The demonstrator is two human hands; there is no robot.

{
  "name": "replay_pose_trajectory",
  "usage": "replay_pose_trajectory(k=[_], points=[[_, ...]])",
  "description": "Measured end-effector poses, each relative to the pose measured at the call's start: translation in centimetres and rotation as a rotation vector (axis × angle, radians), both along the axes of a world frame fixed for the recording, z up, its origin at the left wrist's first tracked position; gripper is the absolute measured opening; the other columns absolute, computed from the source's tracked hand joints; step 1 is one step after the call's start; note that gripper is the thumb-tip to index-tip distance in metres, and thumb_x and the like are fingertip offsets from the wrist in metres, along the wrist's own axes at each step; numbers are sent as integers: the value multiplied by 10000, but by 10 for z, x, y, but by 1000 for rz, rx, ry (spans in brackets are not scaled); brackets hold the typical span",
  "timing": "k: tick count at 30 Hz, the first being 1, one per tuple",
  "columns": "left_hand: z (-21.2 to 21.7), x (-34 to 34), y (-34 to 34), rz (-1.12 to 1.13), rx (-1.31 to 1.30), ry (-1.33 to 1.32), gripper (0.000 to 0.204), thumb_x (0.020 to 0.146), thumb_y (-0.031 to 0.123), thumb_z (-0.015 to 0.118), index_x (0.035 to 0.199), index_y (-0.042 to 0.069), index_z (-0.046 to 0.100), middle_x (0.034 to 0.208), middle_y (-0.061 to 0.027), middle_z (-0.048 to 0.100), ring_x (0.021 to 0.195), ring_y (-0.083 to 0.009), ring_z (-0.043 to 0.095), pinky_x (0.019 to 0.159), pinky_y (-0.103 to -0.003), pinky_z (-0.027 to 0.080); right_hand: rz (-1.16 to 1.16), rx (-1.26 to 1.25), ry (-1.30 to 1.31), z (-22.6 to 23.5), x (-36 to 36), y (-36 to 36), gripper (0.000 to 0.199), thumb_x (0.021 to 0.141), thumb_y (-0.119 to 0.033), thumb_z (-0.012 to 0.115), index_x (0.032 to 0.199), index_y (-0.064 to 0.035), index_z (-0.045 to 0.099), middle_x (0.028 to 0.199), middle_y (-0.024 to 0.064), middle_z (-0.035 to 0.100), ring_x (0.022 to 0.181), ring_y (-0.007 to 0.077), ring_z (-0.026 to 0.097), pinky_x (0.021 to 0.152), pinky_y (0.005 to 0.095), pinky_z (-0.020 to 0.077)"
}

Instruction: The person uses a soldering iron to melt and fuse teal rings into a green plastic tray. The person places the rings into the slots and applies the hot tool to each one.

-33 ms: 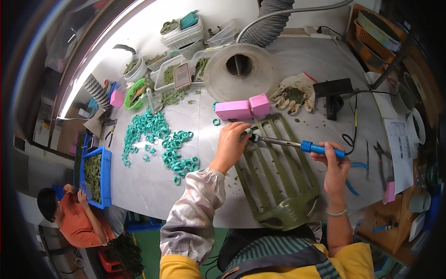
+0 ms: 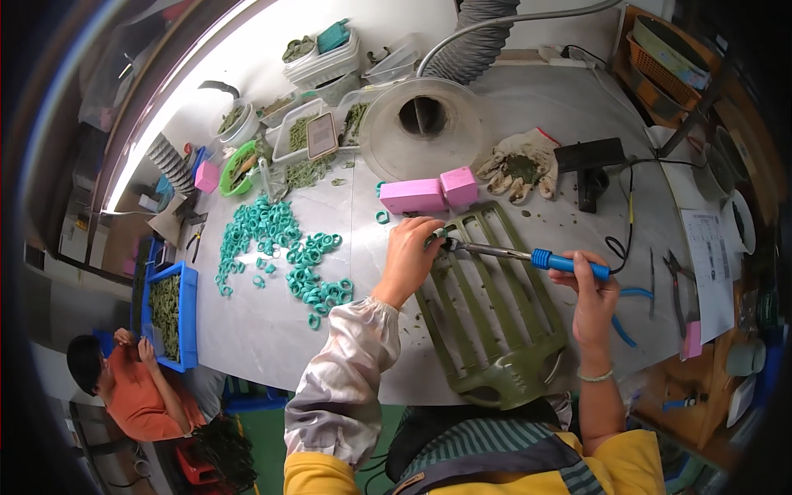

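My right hand [image 2: 591,307] is closed around the blue handle of a soldering iron [image 2: 554,261]. Its metal shaft points left, and the tip meets a small greenish piece [image 2: 437,238] pinched in my left hand [image 2: 410,254]. My fingers mostly cover that piece; it may be a ring, but I cannot tell. Beneath both hands lies a dark green slotted rack [image 2: 495,330] with long bars. Left of my left hand, many small teal rings [image 2: 262,227] spread in a loose heap. Two pink blocks [image 2: 412,196] stand just beyond my left hand.
A clear round hood [image 2: 381,136] with a grey duct [image 2: 470,41] stands at the back. A stained glove [image 2: 521,165] and a black stand [image 2: 590,169] are back right. Pliers [image 2: 678,289] lie at right. Another person [image 2: 148,388] sits left by a blue crate [image 2: 190,318].
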State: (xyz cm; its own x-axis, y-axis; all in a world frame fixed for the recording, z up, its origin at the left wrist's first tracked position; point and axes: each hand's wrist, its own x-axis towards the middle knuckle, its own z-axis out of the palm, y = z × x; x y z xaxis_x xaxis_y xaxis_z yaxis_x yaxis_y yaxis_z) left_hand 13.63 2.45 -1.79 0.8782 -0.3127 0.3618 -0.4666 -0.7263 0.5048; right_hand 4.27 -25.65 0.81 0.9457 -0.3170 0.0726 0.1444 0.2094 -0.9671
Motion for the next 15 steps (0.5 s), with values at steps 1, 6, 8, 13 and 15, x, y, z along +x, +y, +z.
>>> replay_pose_trajectory(k=[1,6,8,13,15], points=[[-2,2,-2,1,9,-7,284,781,41,716,1064,32,694,1057,-131,690,975,-339,626,856,-400,493,6,-2,-8,-2,2,0,243,975,-181,600,1008,54,652,896,117,705,751,186,718,722,311,607],[-6,3,2,-3,30,-26,280,784,45,717,1063,30,695,1065,-130,689,983,-342,622,854,-399,493,13,-3,-14,-4,2,1,236,980,-177,589,998,50,656,894,122,707,748,183,717,711,307,605],[-5,1,6,-31,38,-34,282,796,66,716,1074,29,687,1077,-128,685,1006,-341,616,875,-408,484,-23,-37,3,5,-4,-5,228,980,-175,586,992,41,656,872,121,707,727,178,714,698,304,605],[6,0,15,63,-127,9,237,817,55,683,1052,35,657,1041,-128,652,976,-332,607,869,-416,479,-71,-56,-4,20,-13,-17,224,970,-183,592,935,28,659,796,111,697,668,171,705,627,299,608],[11,2,53,264,-168,51,186,802,39,673,985,42,645,1012,-130,624,957,-324,599,861,-419,470,-45,-54,-1,20,-15,-18,223,970,-182,590,935,28,659,796,111,696,663,173,704,624,297,608]])
